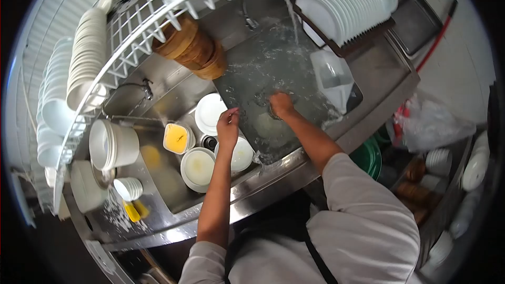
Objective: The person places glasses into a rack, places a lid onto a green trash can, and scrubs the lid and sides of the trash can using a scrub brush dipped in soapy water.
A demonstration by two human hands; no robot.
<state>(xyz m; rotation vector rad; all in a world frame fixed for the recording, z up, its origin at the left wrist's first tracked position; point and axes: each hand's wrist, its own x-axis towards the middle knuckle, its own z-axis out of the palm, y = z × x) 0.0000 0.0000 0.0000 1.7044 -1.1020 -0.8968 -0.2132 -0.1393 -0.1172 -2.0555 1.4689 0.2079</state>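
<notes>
Right hand point(283, 104): my fingers submerged; cannot tell how far open or what held. Pale round dish point(270, 128) at its 7 o'clock, underwater, blurred. Best feel gently, avoid splashing. Left hand point(228, 122): loosely curled, seemingly nothing held; white plate point(206, 113) at 10, bowl point(242, 156) at 5, partly hidden.

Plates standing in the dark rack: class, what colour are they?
The plates are white; they show best in the head view.

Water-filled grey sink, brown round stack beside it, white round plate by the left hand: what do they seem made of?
Sink: likely stainless steel, shiny grey; its front rim throws bright reflections. Brown stack: probably bamboo or wood, matte; honey-brown, banded walls suggest it. White plate: smooth, plain surface; ceramic or plastic, unclear.
</notes>
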